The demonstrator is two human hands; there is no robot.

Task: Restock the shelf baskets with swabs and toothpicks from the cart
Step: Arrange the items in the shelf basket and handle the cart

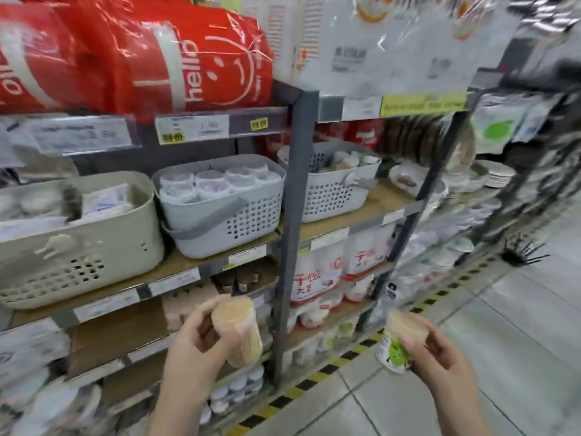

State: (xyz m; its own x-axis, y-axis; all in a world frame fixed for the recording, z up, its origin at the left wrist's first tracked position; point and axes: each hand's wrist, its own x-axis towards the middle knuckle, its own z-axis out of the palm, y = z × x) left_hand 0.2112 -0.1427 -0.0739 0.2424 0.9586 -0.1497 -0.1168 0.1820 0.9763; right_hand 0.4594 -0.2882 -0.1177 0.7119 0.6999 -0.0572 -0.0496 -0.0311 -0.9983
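While my left hand (201, 338) and right hand (440, 350) each grip a clear round plastic toothpick tub (238, 330) mid-barrel, both seem light, rigid, slippery.

Red bags (132, 51), grey perforated baskets (220, 202), yellow-black striped floor tape (345, 357)

Clear, smooth plastic on the toothpick jar (239, 332) in the left hand (191, 344), pale wooden sticks showing through. The second jar (399, 341), in the right hand (440, 354), wears a glossy paper label. The grey basket (226, 212) and the beige basket (78, 247) are matt perforated plastic. Shelf posts (295, 215) look like dull grey painted metal, the boards raw wood-toned. Up top, the red bags (141, 55) are shiny, crinkled film. The floor (487, 309) is smooth pale tile.
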